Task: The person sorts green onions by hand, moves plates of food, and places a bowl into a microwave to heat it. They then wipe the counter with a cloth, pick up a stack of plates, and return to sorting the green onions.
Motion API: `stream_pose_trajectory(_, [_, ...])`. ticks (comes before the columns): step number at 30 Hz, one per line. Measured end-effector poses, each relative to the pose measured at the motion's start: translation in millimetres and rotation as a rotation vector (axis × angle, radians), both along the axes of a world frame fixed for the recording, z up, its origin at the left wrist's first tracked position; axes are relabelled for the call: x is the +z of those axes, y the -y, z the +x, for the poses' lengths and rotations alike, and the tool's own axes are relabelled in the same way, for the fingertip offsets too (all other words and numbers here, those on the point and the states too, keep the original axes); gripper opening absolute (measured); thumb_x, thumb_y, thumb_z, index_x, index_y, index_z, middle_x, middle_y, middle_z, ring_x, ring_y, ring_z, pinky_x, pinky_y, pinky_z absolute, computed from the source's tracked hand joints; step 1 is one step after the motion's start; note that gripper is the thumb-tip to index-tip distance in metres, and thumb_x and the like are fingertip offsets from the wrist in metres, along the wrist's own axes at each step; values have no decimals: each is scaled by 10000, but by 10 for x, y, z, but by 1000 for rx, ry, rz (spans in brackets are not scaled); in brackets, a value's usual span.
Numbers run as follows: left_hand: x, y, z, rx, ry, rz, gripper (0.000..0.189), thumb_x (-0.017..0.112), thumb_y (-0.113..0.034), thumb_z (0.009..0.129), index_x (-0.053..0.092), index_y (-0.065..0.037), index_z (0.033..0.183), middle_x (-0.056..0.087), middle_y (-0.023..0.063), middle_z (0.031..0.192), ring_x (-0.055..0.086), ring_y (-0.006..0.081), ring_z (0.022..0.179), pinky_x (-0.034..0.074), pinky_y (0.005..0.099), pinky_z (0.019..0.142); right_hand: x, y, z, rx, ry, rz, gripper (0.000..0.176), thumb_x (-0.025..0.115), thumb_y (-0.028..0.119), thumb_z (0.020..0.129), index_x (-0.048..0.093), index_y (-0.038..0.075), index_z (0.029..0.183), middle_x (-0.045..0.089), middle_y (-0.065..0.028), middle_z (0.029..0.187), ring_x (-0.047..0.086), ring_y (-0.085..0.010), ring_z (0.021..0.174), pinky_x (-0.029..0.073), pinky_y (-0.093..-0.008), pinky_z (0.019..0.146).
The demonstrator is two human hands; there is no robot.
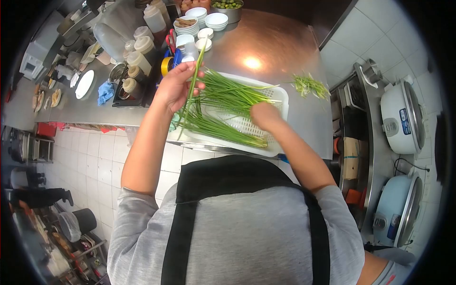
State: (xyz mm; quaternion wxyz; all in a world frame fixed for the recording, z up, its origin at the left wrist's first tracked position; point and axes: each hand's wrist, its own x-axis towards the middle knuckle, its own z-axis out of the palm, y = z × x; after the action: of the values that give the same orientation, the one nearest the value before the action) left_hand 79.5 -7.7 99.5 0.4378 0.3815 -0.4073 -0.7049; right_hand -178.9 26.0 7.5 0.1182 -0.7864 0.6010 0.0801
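My left hand (183,85) is closed on a few long green stalks (194,88), held upright over the left end of a white perforated basket (284,102). Two bunches of the same greens lie in the basket, an upper one (225,90) and a lower one (223,130). My right hand (266,115) is over the basket's right side, close to the pale ends of the upper bunch. It is blurred, and its fingers are hidden from view. A small pile of trimmed pieces (309,86) lies on the steel counter (266,42) to the right.
Sauce bottles (138,61), stacked white dishes (216,21), yellow tape (166,65) and red-handled scissors (171,40) stand behind and left. A blue cloth (105,92) and white plate (85,84) are farther left. Rice cookers (399,118) line the right. Part of another person (394,268) shows at lower right.
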Motion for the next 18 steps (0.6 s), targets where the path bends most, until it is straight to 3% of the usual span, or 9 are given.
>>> stream_pose_trajectory(3, [-121, -87, 51, -9, -64, 67, 227, 506, -213, 934, 544, -63, 1100, 577, 26, 865, 571, 127, 639, 429, 212, 524, 406, 147, -220, -60, 116, -210, 142, 558, 92, 746, 686, 67, 803, 656, -168, 857, 641, -330, 783, 520, -421, 676])
stream_pose_trajectory(6, [-265, -166, -24, 5, -41, 72, 227, 551, -209, 915, 555, -57, 1083, 575, 18, 831, 559, 109, 624, 411, 196, 503, 465, 349, -266, -73, 273, -394, 97, 584, 110, 734, 672, 79, 762, 648, -142, 839, 629, -311, 773, 515, -414, 678])
stream_pose_trajectory(12, [-301, -245, -147, -53, -6, 115, 240, 529, -143, 922, 557, -25, 1130, 606, 40, 858, 598, 125, 692, 456, 206, 547, -106, 649, -335, 84, 173, -380, 68, 639, 113, 717, 653, 68, 767, 632, -116, 849, 622, -300, 782, 511, -400, 685])
stream_pose_trajectory(15, [-354, -261, -179, -70, -2, 109, 261, 516, -139, 928, 546, -8, 1152, 628, 73, 910, 623, 153, 755, 490, 225, 597, -216, 546, -336, 10, 323, -424, 116, 659, 114, 719, 646, 72, 827, 630, -119, 868, 620, -307, 797, 508, -410, 684])
stream_pose_trajectory(18, [-391, -279, -273, -56, 10, 88, 231, 529, -130, 919, 547, -12, 1117, 641, 105, 932, 634, 166, 756, 503, 238, 610, 78, 392, -188, -78, 489, -507, 169, 685, 135, 749, 627, 46, 881, 640, -89, 834, 631, -228, 743, 508, -354, 637])
